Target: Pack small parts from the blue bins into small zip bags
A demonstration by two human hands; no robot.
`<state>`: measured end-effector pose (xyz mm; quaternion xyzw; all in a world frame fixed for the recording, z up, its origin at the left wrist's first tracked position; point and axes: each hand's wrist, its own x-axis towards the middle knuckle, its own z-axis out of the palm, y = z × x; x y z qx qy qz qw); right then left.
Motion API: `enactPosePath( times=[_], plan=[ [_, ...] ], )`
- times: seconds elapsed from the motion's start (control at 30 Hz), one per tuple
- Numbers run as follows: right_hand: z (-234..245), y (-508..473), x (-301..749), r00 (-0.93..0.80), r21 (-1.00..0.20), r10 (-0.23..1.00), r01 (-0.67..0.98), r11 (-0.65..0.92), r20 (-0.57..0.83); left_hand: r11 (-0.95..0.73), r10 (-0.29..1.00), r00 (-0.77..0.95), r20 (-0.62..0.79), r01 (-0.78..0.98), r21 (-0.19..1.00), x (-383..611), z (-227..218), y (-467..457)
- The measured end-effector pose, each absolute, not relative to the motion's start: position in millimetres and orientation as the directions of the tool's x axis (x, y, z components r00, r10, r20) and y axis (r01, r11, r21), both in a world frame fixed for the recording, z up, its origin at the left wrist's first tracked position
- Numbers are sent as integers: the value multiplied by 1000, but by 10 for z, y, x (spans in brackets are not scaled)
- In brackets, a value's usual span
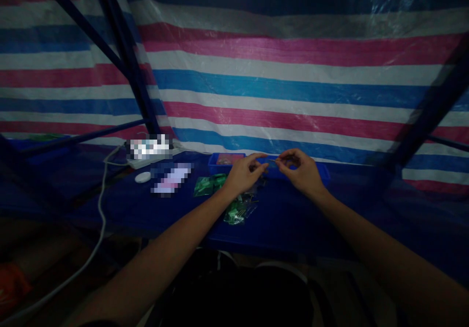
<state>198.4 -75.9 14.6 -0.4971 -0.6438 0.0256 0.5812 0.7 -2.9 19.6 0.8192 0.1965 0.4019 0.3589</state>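
Over the table's back part, my right hand (301, 172) pinches a thin, light-coloured pin-like piece (273, 160) between thumb and forefinger. My left hand (245, 172) is just left of it, thumb and forefinger apart near the piece's free end. Behind the hands are a blue bin (212, 168) with a reddish packet (230, 159) in it and another blue bin (323, 173), partly hidden by my right hand. Below my left hand lies a clear bag (235, 214) with green parts and thin metal-looking pieces. Green packets (204, 186) lie left of my left wrist.
The blue table (289, 224) carries a white round object (142, 177), a blurred-out flat device (174, 178) and a power strip (150, 157) at left. A white cable (102, 210) hangs over the left side. Blue metal posts (122, 49) and a striped tarp (293, 88) stand behind.
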Motion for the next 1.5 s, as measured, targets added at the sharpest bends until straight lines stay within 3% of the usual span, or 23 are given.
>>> enactPosePath(
  times=[0.1,0.23,0.37,0.6,0.8,0.97,1.07,1.17,1.33,1.5],
  plan=[
    [156,-810,1965,115,-524,637,688,502,762,-468,574,697,430,-152,870,70,153,10],
    [166,-848,1948,-51,-419,654,731,539,754,-328,609,687,396,-237,914,110,118,71],
    [167,-856,1936,-140,-387,665,718,578,734,-366,684,615,393,-176,914,75,90,142],
    [196,-859,1949,69,-515,649,675,529,757,-386,704,567,427,-198,901,55,85,160],
    [160,-778,1992,-16,-642,755,514,568,655,-460,644,604,471,-186,868,42,156,13],
    [124,-716,2110,120,-672,765,577,465,632,-748,582,557,592,82,659,-23,190,11],
    [135,-703,2217,174,-603,703,675,425,690,-850,496,636,591,217,480,-82,178,54],
    [157,-713,2295,137,-480,640,782,399,756,-898,419,765,489,270,347,-133,137,97],
    [171,-729,2399,57,-245,560,933,265,826,-910,375,835,402,251,329,-161,62,169],
    [115,-685,2530,19,-149,659,979,142,752,-905,375,828,417,229,359,-158,57,208]
  ],
)
